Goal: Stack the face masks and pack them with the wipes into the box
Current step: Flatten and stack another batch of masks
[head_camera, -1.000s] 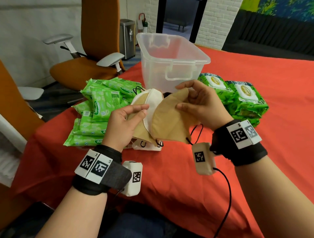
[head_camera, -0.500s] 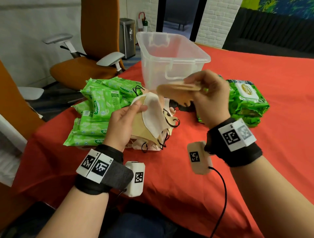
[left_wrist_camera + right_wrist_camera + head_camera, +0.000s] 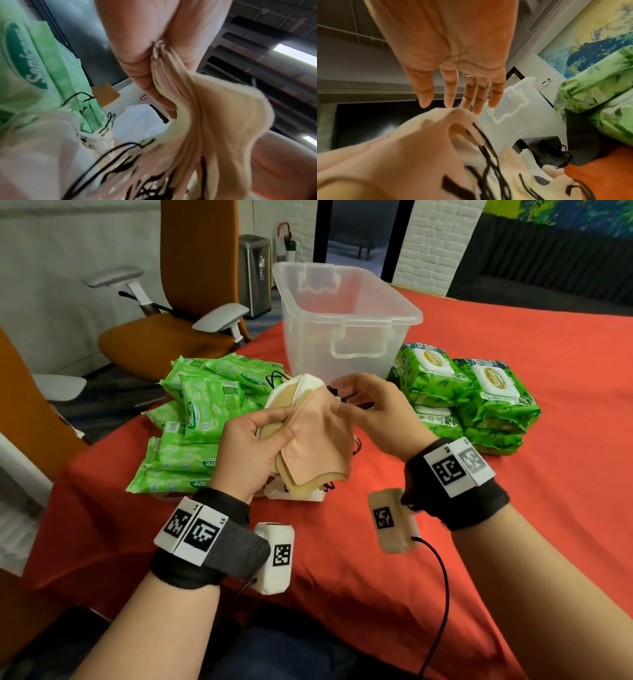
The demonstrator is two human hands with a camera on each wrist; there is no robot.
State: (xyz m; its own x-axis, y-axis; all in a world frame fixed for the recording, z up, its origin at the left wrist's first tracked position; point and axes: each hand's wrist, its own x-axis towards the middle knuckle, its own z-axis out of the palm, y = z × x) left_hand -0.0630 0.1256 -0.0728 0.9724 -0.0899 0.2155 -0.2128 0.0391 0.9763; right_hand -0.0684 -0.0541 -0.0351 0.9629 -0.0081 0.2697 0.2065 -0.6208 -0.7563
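Observation:
My left hand (image 3: 270,433) grips a fanned stack of beige and white face masks (image 3: 318,446) by its left edge, held above the red table. A pink mask lies on top of that stack. In the left wrist view the left hand (image 3: 154,44) pinches the mask stack (image 3: 214,115) between thumb and fingers. My right hand (image 3: 349,402) has straight fingers and touches the pink mask's upper right corner; the right wrist view shows the right hand (image 3: 462,100) just above the pink mask (image 3: 419,142). The clear plastic box (image 3: 346,313) stands behind the hands.
Small green wipe packs (image 3: 202,422) are heaped to the left, and large green wipe packs (image 3: 466,398) are stacked to the right. More masks (image 3: 294,493) lie on the red table (image 3: 548,508) under the hands. Dark masks (image 3: 546,151) lie by the box. An orange chair (image 3: 164,337) stands at the table's left.
My right hand carried a mask up near the box, then back to the stack. That mask now lies on top in my left hand, and the right fingers have straightened.

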